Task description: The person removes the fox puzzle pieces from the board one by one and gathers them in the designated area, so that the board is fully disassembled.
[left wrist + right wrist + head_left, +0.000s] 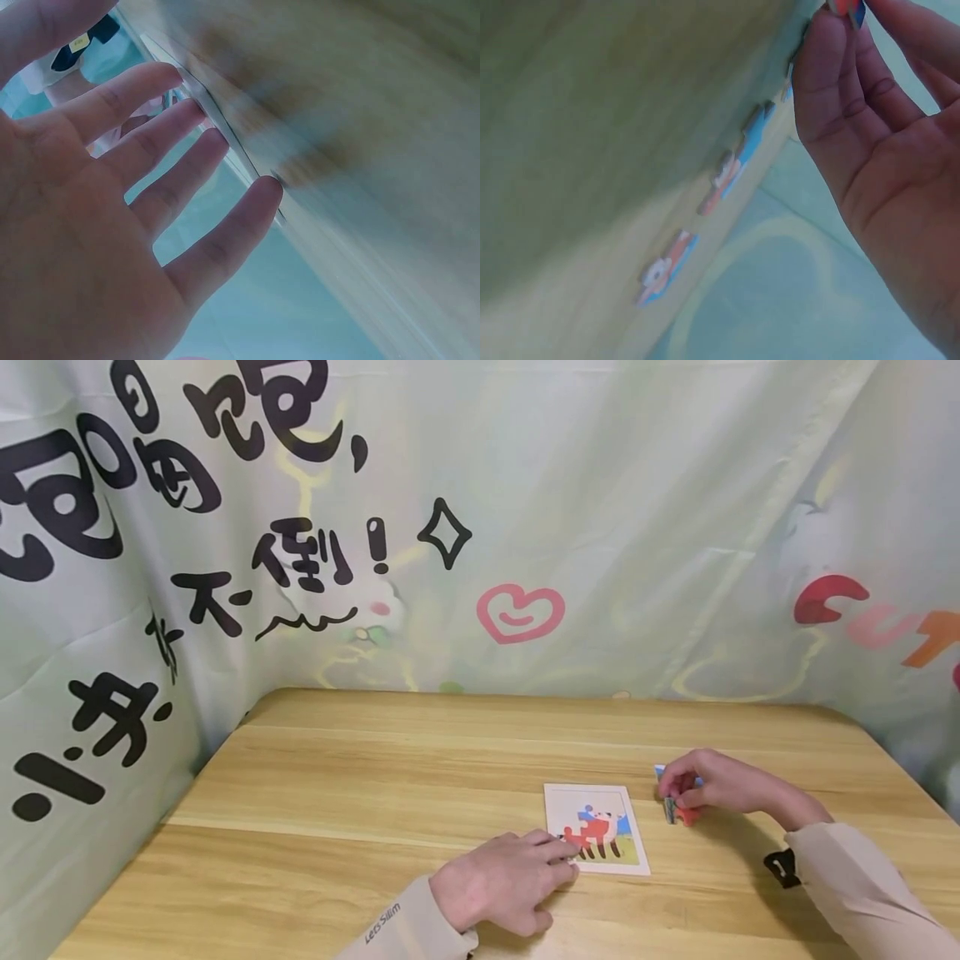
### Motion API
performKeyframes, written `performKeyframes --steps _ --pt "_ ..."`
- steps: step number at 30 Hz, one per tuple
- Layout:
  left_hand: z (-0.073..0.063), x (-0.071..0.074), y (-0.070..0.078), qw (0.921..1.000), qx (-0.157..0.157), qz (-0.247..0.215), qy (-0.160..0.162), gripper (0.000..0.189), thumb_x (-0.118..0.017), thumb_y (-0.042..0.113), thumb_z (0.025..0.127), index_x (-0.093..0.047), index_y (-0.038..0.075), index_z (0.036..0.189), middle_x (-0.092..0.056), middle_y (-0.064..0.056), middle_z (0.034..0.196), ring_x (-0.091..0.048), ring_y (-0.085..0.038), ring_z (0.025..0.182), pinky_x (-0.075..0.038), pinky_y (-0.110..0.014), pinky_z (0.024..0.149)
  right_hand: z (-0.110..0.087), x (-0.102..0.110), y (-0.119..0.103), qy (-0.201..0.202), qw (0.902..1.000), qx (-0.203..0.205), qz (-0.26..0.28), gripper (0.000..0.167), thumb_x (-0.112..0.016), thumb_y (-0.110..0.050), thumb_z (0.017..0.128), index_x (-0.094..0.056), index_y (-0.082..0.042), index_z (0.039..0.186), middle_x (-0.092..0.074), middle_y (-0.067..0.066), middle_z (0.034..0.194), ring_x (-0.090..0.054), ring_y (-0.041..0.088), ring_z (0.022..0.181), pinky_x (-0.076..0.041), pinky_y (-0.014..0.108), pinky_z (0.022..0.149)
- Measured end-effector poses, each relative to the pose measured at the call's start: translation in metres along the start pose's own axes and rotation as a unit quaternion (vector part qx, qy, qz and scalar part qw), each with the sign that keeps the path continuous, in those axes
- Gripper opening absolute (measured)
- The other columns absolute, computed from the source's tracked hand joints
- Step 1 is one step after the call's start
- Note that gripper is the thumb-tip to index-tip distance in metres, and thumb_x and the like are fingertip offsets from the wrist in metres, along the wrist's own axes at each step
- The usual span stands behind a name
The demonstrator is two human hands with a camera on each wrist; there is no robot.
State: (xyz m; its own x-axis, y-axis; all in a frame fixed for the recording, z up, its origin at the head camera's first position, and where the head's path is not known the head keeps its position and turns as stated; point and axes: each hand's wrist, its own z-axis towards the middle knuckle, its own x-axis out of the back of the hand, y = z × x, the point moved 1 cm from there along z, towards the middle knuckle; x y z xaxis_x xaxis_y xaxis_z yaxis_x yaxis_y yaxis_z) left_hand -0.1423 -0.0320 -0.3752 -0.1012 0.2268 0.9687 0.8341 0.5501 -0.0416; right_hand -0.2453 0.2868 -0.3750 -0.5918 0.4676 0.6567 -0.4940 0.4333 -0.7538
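Puzzle piece (847,7) sits pinched in the right hand (711,782).

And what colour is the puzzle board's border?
White; the border shows best in the head view.

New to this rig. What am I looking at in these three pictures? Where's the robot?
There's no robot: these are a person's two bare hands. The wide picture comes from a camera worn on the head, looking forward and down. The other two come from cameras on the wrists, each watching its own hand.

On the wooden table lies a white puzzle board, partly filled with a picture of a red-and-white animal. The left hand holds nothing; its outstretched fingers rest on the board's near-left edge. The right hand pinches a small puzzle piece, while loose pieces lie on the table below it, clearest in the right wrist picture. Behind the table hangs a printed cloth.
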Motion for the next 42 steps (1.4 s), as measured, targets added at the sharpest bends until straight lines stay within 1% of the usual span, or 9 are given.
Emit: performKeyframes --steps 5,9,13,17,21,24,30,36,42 --pt "0.000 0.000 0.000 0.9999 -0.001 0.010 0.000 0.060 -0.068 0.042 0.094 -0.052 0.024 0.149 -0.035 0.009 0.160 -0.036 -0.010 0.141 -0.046 -0.029 0.102 0.000 0.004 -0.004 0.021 0.9979 -0.011 -0.061 0.014 -0.070 0.009 0.085 -0.070 -0.002 0.093 -0.066 -0.007 0.083 -0.058 0.005 0.074 -0.051 0.025 0.061" --pt "0.001 -0.001 0.000 0.9999 -0.003 0.013 -0.001 0.060 -0.067 0.042 0.095 -0.052 0.024 0.149 -0.035 0.009 0.160 -0.036 -0.010 0.142 -0.046 -0.030 0.102 0.001 0.007 -0.008 0.034 0.9958 -0.017 -0.083 0.013 -0.072 0.006 0.084 -0.070 -0.004 0.092 -0.066 -0.010 0.085 -0.057 0.003 0.075 -0.051 0.026 0.064" --pt "0.001 -0.001 0.000 0.9999 -0.002 0.013 0.000 0.059 -0.068 0.042 0.095 -0.052 0.024 0.149 -0.035 0.009 0.160 -0.037 -0.010 0.141 -0.046 -0.030 0.102 0.005 0.006 -0.011 0.040 0.9945 0.009 -0.096 0.014 -0.073 0.006 0.084 -0.070 -0.005 0.093 -0.066 -0.009 0.086 -0.057 0.003 0.077 -0.051 0.027 0.064" --pt "0.001 -0.001 0.000 0.9999 0.000 0.013 0.002 0.059 -0.068 0.042 0.094 -0.052 0.025 0.149 -0.035 0.009 0.160 -0.037 -0.010 0.141 -0.046 -0.030 0.103 0.012 0.003 -0.017 0.035 0.9946 0.037 -0.090 0.015 -0.072 0.007 0.085 -0.070 -0.003 0.095 -0.067 -0.005 0.086 -0.058 0.003 0.078 -0.052 0.028 0.064" --pt "0.001 -0.001 0.001 0.9999 0.000 0.013 -0.001 0.060 -0.068 0.043 0.095 -0.051 0.025 0.149 -0.034 0.009 0.161 -0.036 -0.010 0.142 -0.046 -0.031 0.103 0.020 -0.001 -0.025 0.031 0.9954 0.045 -0.079 0.015 -0.071 0.007 0.085 -0.070 -0.003 0.095 -0.067 -0.002 0.085 -0.058 0.004 0.077 -0.052 0.028 0.064" --pt "0.001 -0.002 0.001 0.9999 -0.001 0.013 -0.003 0.060 -0.067 0.043 0.095 -0.051 0.025 0.150 -0.034 0.009 0.161 -0.036 -0.011 0.142 -0.047 -0.031 0.103 0.026 -0.005 -0.031 0.025 0.9960 0.041 -0.075 0.015 -0.072 0.006 0.085 -0.070 -0.003 0.096 -0.067 -0.001 0.087 -0.058 0.005 0.078 -0.053 0.028 0.066" --pt "0.001 -0.002 -0.001 0.9999 -0.001 0.011 -0.002 0.059 -0.068 0.043 0.094 -0.052 0.025 0.149 -0.035 0.009 0.160 -0.036 -0.010 0.141 -0.047 -0.030 0.102 0.041 -0.015 -0.042 0.013 0.9975 0.020 -0.067 0.014 -0.071 0.004 0.087 -0.072 -0.004 0.098 -0.068 -0.002 0.091 -0.059 0.006 0.081 -0.054 0.030 0.070" --pt "0.001 -0.001 -0.001 1.0000 -0.002 0.004 -0.003 0.059 -0.068 0.042 0.094 -0.052 0.025 0.148 -0.035 0.009 0.160 -0.036 -0.010 0.142 -0.047 -0.031 0.102 0.052 -0.024 -0.045 -0.002 0.9978 0.028 -0.061 0.013 -0.070 0.004 0.088 -0.072 -0.004 0.099 -0.068 -0.003 0.093 -0.060 0.007 0.082 -0.056 0.030 0.072" --pt "0.001 -0.001 -0.001 1.0000 -0.002 0.004 -0.006 0.058 -0.068 0.043 0.095 -0.053 0.025 0.148 -0.035 0.010 0.160 -0.036 -0.010 0.142 -0.047 -0.031 0.101 0.061 -0.032 -0.047 -0.009 0.9981 0.022 -0.057 0.016 -0.071 0.004 0.087 -0.073 -0.004 0.100 -0.067 -0.004 0.093 -0.059 0.006 0.082 -0.055 0.029 0.073"
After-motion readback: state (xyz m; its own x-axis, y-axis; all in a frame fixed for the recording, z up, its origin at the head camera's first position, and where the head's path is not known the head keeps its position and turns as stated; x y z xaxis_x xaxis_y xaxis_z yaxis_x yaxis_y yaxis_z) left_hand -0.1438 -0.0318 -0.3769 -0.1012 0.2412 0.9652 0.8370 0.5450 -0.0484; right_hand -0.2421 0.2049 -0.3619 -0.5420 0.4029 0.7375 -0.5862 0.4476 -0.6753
